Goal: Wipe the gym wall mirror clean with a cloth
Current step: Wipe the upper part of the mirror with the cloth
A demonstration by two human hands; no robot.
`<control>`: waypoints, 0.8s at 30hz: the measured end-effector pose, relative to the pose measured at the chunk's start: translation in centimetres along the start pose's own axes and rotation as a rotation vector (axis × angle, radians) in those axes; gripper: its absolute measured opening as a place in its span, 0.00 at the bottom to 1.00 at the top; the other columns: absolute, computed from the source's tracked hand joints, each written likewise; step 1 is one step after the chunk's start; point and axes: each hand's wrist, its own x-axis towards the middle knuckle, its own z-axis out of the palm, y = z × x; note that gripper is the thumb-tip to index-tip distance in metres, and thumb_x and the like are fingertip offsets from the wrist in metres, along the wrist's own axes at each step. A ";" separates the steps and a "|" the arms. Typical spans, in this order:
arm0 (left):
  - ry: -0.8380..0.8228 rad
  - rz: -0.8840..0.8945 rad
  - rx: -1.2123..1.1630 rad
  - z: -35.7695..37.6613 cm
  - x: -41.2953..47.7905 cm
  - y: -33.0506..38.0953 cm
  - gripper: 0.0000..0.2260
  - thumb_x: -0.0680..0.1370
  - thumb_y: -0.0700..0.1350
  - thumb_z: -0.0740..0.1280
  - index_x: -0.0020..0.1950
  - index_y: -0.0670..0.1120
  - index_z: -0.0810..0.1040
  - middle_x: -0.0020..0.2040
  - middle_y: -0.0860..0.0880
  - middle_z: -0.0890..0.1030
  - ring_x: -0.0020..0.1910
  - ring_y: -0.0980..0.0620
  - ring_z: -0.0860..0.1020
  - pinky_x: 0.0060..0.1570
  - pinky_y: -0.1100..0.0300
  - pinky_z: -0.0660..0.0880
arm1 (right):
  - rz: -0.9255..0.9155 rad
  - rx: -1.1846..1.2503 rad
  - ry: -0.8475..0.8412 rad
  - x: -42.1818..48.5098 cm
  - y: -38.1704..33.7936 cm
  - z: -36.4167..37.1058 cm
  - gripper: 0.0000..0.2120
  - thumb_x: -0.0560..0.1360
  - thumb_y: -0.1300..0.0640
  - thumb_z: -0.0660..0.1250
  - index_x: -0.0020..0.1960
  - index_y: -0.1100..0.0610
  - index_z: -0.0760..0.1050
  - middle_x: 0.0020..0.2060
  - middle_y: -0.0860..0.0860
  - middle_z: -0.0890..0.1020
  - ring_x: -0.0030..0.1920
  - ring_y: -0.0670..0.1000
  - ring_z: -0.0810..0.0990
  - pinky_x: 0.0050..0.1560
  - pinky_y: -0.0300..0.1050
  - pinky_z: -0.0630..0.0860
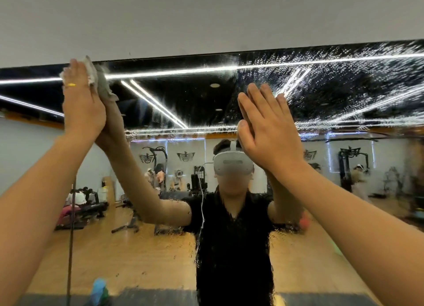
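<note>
Cloth [91,72] on mirror [206,99] under flat left grip [80,108] | right grip [268,133] flat, fingers straight

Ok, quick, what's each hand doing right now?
Left hand: open, flat, pressing the cloth on the mirror.
Right hand: open, holding nothing.

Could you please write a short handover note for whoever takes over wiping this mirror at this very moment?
Left hand: fingers straight, pressing the cloth flat on the mirror, just under its top edge at the far left.
Right hand: open, holds nothing, raised flat at the glass; whether it touches is unclear.
Done: the upper band between the hands looks free of droplets.
Left: droplets cover the upper right, and wet streaks run across the lower half.
</note>
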 end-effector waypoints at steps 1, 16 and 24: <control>0.009 0.017 -0.011 0.2 -0.4 0.8 0.28 0.88 0.40 0.54 0.86 0.51 0.47 0.85 0.45 0.52 0.80 0.44 0.61 0.79 0.48 0.60 | 0.000 0.002 0.004 0.0 0.0 0.0 0.28 0.84 0.48 0.53 0.82 0.55 0.61 0.82 0.55 0.60 0.83 0.55 0.53 0.83 0.57 0.46; -0.354 0.711 0.035 8.1 -6.9 13.9 0.26 0.86 0.46 0.53 0.84 0.43 0.53 0.85 0.44 0.53 0.84 0.45 0.48 0.81 0.50 0.44 | -0.008 0.001 0.029 0.1 0.1 0.0 0.28 0.84 0.48 0.54 0.81 0.56 0.63 0.81 0.55 0.61 0.82 0.56 0.55 0.82 0.59 0.50; -0.363 0.678 0.050 6.6 -6.1 11.7 0.27 0.85 0.46 0.52 0.85 0.44 0.52 0.85 0.46 0.50 0.84 0.48 0.46 0.82 0.48 0.47 | -0.008 -0.008 0.012 0.1 0.4 -0.1 0.28 0.84 0.47 0.53 0.82 0.55 0.61 0.82 0.55 0.60 0.83 0.56 0.54 0.82 0.59 0.48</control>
